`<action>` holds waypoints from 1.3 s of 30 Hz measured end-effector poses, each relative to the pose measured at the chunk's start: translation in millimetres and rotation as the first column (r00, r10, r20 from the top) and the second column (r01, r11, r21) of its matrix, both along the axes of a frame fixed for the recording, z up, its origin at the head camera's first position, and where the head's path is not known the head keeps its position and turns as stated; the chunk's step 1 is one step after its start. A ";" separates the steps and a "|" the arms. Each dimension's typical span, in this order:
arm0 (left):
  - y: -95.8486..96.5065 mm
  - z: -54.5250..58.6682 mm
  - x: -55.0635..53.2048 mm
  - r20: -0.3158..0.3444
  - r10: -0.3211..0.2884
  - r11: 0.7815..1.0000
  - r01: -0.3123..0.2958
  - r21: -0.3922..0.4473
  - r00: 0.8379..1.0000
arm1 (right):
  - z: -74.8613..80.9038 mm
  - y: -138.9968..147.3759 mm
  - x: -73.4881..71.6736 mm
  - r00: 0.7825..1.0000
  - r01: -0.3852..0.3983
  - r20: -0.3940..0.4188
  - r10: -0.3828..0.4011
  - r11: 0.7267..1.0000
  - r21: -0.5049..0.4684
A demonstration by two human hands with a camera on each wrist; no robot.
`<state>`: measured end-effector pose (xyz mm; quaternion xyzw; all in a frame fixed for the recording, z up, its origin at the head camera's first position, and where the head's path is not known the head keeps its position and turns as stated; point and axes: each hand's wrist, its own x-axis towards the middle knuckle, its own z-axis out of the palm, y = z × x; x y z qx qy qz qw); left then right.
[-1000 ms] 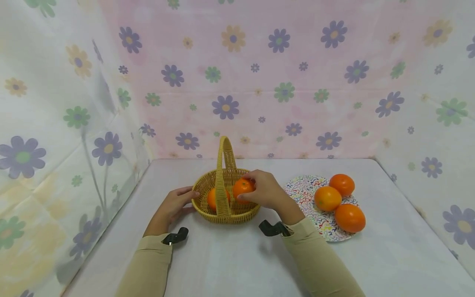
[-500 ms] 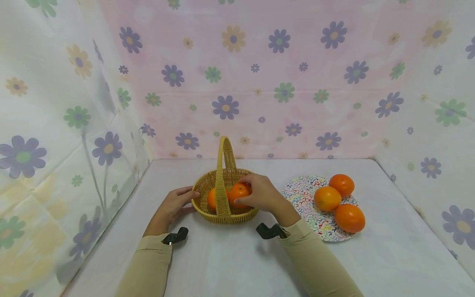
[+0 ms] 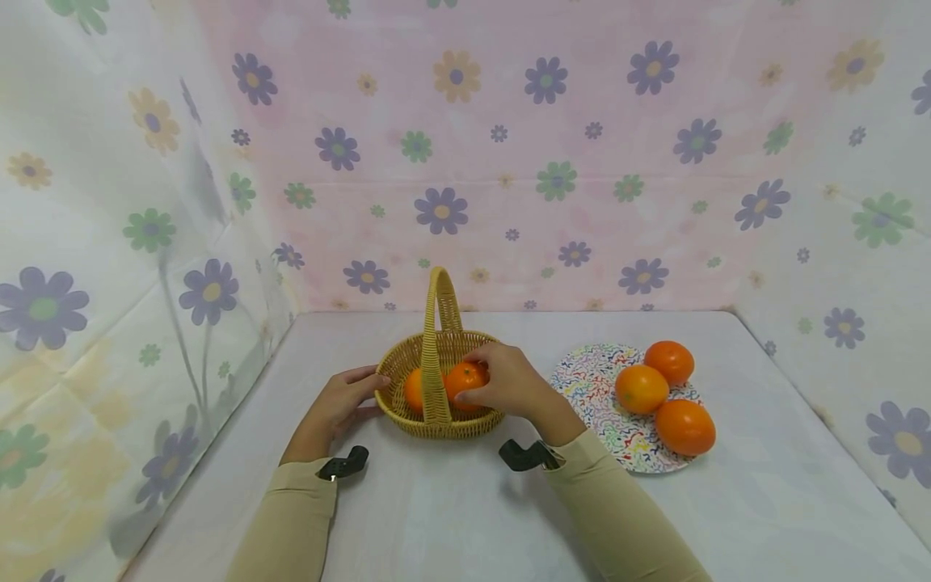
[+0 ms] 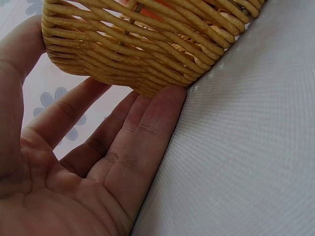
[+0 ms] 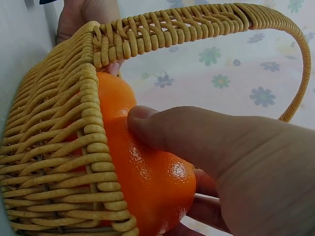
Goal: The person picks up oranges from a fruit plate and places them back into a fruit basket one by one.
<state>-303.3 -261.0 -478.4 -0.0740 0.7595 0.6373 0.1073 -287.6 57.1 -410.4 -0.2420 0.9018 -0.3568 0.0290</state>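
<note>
A yellow wicker basket (image 3: 407, 422) with a tall arched handle stands on the table. Inside it, left of the handle, lies one orange (image 3: 413, 391). My right hand (image 3: 512, 380) grips a second orange (image 3: 460, 378) at the basket's right side, low within the rim. In the right wrist view the thumb (image 5: 162, 129) presses on this glossy orange (image 5: 147, 182), which overlaps the other orange (image 5: 114, 93). My left hand (image 3: 347, 402) holds the basket's left side, thumb at the rim; its straight fingers (image 4: 147, 128) touch the lower wicker wall (image 4: 138, 64).
Right of the basket, a round plate (image 3: 592, 376) with a multicoloured squiggle pattern bears three oranges (image 3: 642, 390). Flowered cloth walls (image 3: 502, 202) enclose the white table (image 3: 436, 509) at the back and both sides.
My right hand has moved left and slightly down with its orange, bringing it up beside the other orange in the basket. The left hand and basket stay almost in place.
</note>
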 end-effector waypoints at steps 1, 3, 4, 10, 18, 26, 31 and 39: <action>-0.2 -0.1 0.0 0.000 0.000 1.000 0.000 0.000 1.000 | 0.1 -0.4 0.2 1.000 0.000 0.001 0.000 1.000 0.001; -0.5 -0.2 0.0 0.001 0.000 1.000 0.000 -0.001 1.000 | 0.6 -1.2 0.8 1.000 0.000 0.004 0.000 1.000 0.003; -0.6 -0.1 0.1 0.001 0.000 1.000 0.000 0.000 1.000 | 0.6 -1.6 0.9 1.000 0.002 0.007 -0.002 1.000 0.005; -0.3 1.0 0.7 -0.002 -0.004 1.000 0.004 -0.002 1.000 | -1.0 -3.7 0.6 1.000 -0.003 0.007 0.003 1.000 0.008; -0.3 2.2 0.8 -0.004 -0.014 1.000 0.014 -0.002 1.000 | -3.5 -7.0 0.7 0.999 -0.021 -0.027 0.022 1.000 0.017; -0.5 1.8 0.3 -0.004 -0.011 1.000 0.011 -0.002 1.000 | -6.3 -9.6 1.7 0.998 -0.036 -0.047 0.036 0.999 0.019; -0.8 0.5 0.6 -0.001 -0.007 1.000 0.007 0.011 1.000 | -7.6 -11.4 3.1 0.998 -0.034 -0.056 0.035 0.999 0.030; -1.3 -1.1 0.0 -0.003 -0.007 1.000 0.007 0.016 1.000 | -9.7 -14.6 3.7 0.999 -0.027 -0.043 0.029 0.999 0.044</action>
